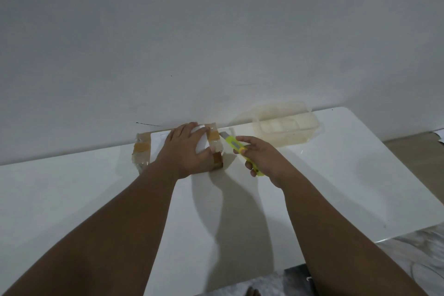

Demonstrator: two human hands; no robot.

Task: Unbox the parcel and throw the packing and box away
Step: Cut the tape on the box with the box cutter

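A small cardboard parcel point(141, 154), wrapped in clear and brown tape with a white label on top, lies at the far edge of the white table point(96, 199) against the wall. My left hand point(189, 151) lies flat on its right half and presses it down, thumb over the right end. My right hand point(262, 158) grips a yellow-green utility knife point(237, 149). The knife's blade tip points at the parcel's right end, close to the tape there.
A clear plastic container point(286, 127) with a lid stands at the back right of the table by the wall. The table's right edge drops to a patterned floor point(420, 259). A toe shows at the bottom edge.
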